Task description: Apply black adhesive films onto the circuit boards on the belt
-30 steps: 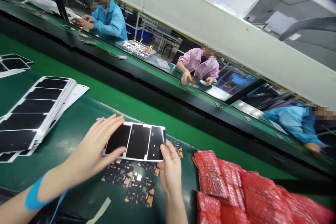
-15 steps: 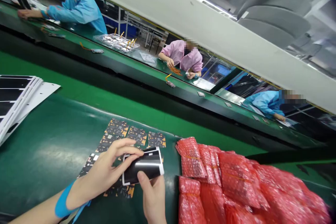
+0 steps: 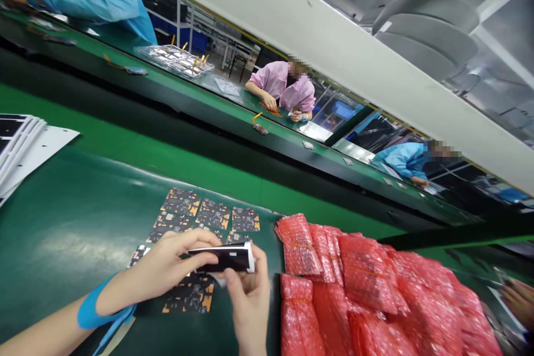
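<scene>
That black-and-white film sheet (image 3: 221, 258) is held up off the green surface (image 3: 67, 250), nearly edge-on, long axis running side to side. Right grip (image 3: 248, 303) pinches its right end, left grip (image 3: 167, 261) presses fingers on the other end, above black-and-orange circuit sheets (image 3: 189, 296), with red bubble bags (image 3: 359, 272) just beside.

Glossy black film (image 3: 219, 260) on smooth white backing (image 3: 249, 257) at six o'clock; crinkled, shiny red bubble-wrap plastic bags (image 3: 367, 289) at four o'clock.

Electronics factory, assembly hall. Long green worktop (image 3: 62, 233), co-workers in blue smock (image 3: 95, 3) and pink smock (image 3: 279, 80) sitting along line, metal tray of small parts (image 3: 173, 59), printed circuit sheets (image 3: 196, 214), red bubble-wrap bags (image 3: 367, 283) piled in bulk.
</scene>
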The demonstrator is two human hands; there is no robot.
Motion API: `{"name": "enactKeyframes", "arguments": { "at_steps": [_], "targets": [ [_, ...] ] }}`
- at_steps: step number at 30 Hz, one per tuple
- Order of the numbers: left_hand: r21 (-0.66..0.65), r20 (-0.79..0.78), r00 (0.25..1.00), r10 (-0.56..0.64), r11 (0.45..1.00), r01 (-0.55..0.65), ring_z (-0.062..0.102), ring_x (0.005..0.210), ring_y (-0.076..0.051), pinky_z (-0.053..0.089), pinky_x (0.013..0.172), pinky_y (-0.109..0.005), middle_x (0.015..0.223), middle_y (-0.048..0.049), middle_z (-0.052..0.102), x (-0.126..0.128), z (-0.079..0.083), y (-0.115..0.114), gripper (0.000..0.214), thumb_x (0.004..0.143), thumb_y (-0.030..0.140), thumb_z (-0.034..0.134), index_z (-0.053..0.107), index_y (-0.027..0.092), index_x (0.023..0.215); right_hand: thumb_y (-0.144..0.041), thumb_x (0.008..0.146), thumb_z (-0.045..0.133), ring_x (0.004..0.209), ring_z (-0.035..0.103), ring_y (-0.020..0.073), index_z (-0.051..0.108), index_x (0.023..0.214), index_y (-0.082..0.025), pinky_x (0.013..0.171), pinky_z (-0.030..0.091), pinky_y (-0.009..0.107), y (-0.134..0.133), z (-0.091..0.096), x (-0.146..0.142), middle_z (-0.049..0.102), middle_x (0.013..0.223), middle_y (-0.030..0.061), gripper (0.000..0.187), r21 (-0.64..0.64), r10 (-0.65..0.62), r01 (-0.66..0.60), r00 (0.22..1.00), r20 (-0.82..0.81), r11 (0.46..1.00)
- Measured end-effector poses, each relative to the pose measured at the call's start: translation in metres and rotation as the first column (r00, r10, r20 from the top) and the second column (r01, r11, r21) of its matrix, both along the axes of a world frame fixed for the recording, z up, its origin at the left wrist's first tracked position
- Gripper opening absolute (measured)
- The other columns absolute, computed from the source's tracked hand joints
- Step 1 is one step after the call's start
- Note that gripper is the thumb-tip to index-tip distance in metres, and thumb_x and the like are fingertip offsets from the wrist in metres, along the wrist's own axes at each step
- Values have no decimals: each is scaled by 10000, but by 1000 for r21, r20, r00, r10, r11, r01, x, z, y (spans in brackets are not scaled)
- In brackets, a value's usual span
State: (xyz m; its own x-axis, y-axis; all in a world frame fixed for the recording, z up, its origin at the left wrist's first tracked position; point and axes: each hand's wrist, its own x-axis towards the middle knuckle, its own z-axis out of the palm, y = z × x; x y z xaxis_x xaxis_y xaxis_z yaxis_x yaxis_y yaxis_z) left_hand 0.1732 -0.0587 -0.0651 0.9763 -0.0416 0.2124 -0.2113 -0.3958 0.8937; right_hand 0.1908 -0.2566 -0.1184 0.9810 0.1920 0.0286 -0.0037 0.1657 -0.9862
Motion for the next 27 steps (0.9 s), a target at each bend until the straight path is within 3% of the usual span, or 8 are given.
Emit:
{"name": "enactKeyframes", "arguments": {
  "at_steps": [3,6,8,10,13,16,21,27],
  "targets": [
    [106,154,988,-21,994,5,745,807,-85,521,744,-130,938,57,783,-1,10,6,173,1013,327,585,735,244,1032,-395,899,772,1044,723,220,569,1358,-266,857,608,323,-15,24,13,713,1191,93,518,-187,-102,193,907,408,963],
    [244,245,959,-143,966,82,725,794,-85,509,732,-140,919,55,770,0,27,12,173,1036,278,545,713,235,1046,-291,901,766,1199,662,260,629,1339,-277,991,566,397,-28,55,28,680,1306,114,460,-418,141,170,774,617,892],
    [323,264,938,-225,937,134,709,800,-102,513,735,-166,910,48,761,4,38,14,195,1042,257,516,708,241,1073,-199,917,730,1022,722,214,699,1194,-283,903,591,337,-30,70,34,756,1097,58,291,-471,287,33,754,590,881],
    [313,212,941,-263,931,190,708,820,-109,524,755,-177,924,50,763,9,45,13,203,1030,241,521,717,264,1075,-141,928,697,807,727,157,725,1015,-270,755,589,253,-28,77,36,762,882,1,158,-415,281,-38,792,543,909],
    [-53,-26,980,-199,979,197,735,846,-115,555,754,-165,964,43,776,15,42,7,189,953,256,622,692,285,1127,-156,918,712,680,702,141,730,866,-233,638,554,219,-19,72,35,738,756,-11,95,-316,141,12,878,457,949],
    [-373,-281,934,-221,922,106,748,894,-158,601,751,-199,1078,-3,769,13,25,1,527,884,352,708,536,299,1380,-194,898,733,641,690,147,736,815,-213,597,532,218,-13,64,35,731,717,-3,86,-277,35,78,924,381,958],
    [-200,-221,975,-37,980,-8,713,1066,-163,587,946,-208,1166,-13,735,0,-3,-1,295,967,432,603,688,288,1210,-219,888,730,586,650,135,722,749,-200,563,502,202,-8,61,37,698,654,-11,141,-295,52,59,933,355,954],
    [-149,-195,981,8,988,-37,732,923,-172,605,890,-214,1002,-32,764,-5,0,-2,324,961,494,594,748,243,1096,-299,919,716,598,659,147,699,733,-195,584,511,213,-9,61,35,706,656,-1,213,-327,82,22,950,301,945]
  ]
}}
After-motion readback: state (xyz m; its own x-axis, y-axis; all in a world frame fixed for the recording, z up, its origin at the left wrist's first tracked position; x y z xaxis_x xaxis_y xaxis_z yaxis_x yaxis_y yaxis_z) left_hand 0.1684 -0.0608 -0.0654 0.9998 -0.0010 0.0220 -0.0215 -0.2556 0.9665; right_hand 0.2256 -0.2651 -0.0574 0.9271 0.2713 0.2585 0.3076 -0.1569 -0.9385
